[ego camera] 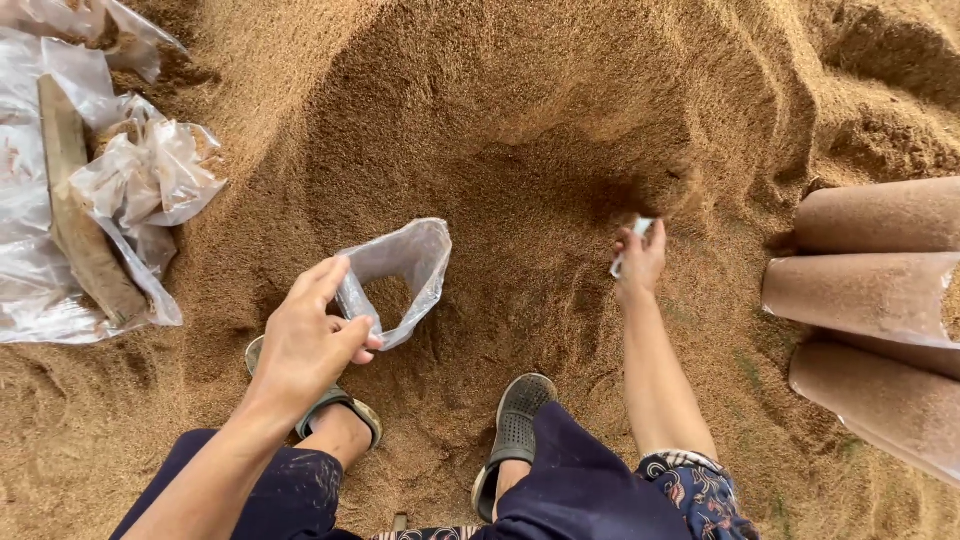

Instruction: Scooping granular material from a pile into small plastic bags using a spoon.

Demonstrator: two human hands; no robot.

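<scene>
The person squats on a wide heap of brown sawdust (560, 120) that fills the whole view. The left hand (305, 340) pinches the rim of a small clear plastic bag (400, 275) between thumb and curled fingers, holding its mouth open toward the heap; the bag stands on the sawdust just ahead of the left foot and already has a little sawdust in its bottom. The right hand (640, 262) reaches further out into a dug hollow of the heap, its fingers closed around a small white scoop-like object (632, 240), too small to name for certain, well apart from the bag.

Both feet wear grey perforated sandals, the left sandal (335, 400) partly sunk in sawdust below the bag, the right sandal (515, 425) near the bottom edge of the heap.

At the right edge three filled plastic bags (870, 290) lie stacked on their sides, packed tight with sawdust into firm cylinders. At the left edge lies a crumpled pile of empty clear plastic bags (140, 185), with a flat wooden stick (75, 220) lying among them and some sawdust scattered over the plastic
</scene>
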